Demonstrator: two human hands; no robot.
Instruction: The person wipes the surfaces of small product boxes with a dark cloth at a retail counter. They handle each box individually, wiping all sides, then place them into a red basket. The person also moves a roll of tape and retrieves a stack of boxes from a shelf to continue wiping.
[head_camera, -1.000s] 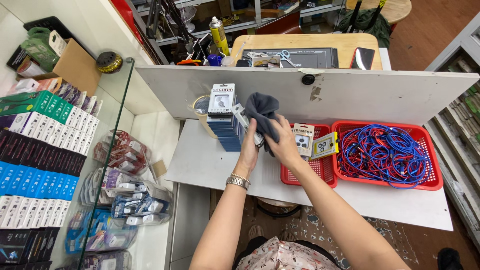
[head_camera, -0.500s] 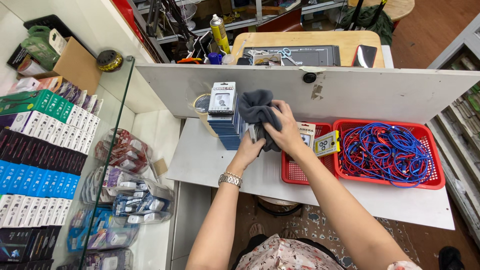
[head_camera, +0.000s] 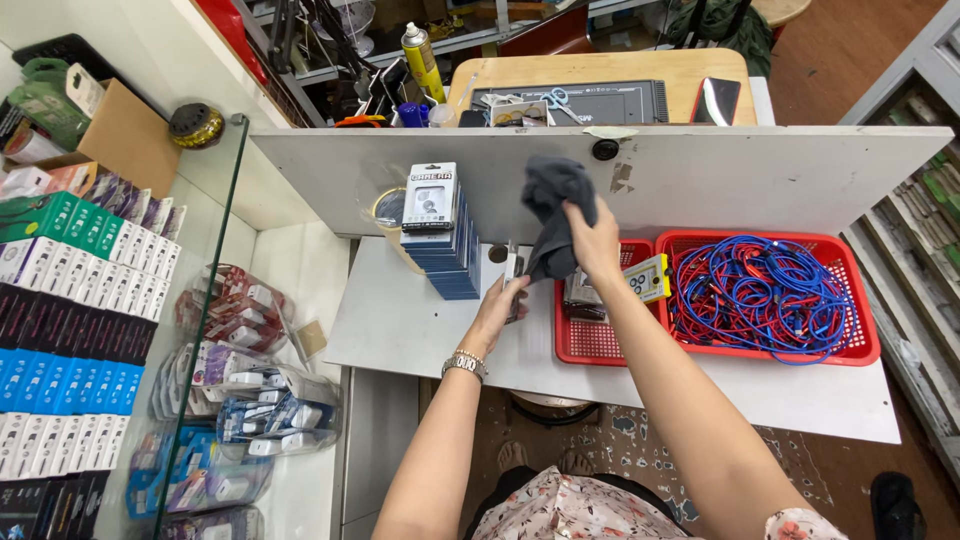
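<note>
My right hand (head_camera: 597, 240) grips a dark grey cloth (head_camera: 553, 215), lifted above the white counter (head_camera: 420, 325) so that it hangs down in front of the white partition (head_camera: 760, 175). My left hand (head_camera: 497, 308), with a silver watch at the wrist, holds a small flat object (head_camera: 512, 270) upright just under the cloth; what it is stays unclear. A stack of blue boxed items topped by a white package (head_camera: 440, 232) stands just left of both hands.
Two red baskets sit to the right: one (head_camera: 590, 340) with small packaged items, one (head_camera: 870, 345) full of blue and red cables (head_camera: 765, 290). A glass display case (head_camera: 150, 330) with boxed goods fills the left. A wooden desk (head_camera: 600, 70) with tools lies behind the partition.
My right hand has raised the cloth up and to the right, off the object. My left hand has lowered slightly with the small object.
</note>
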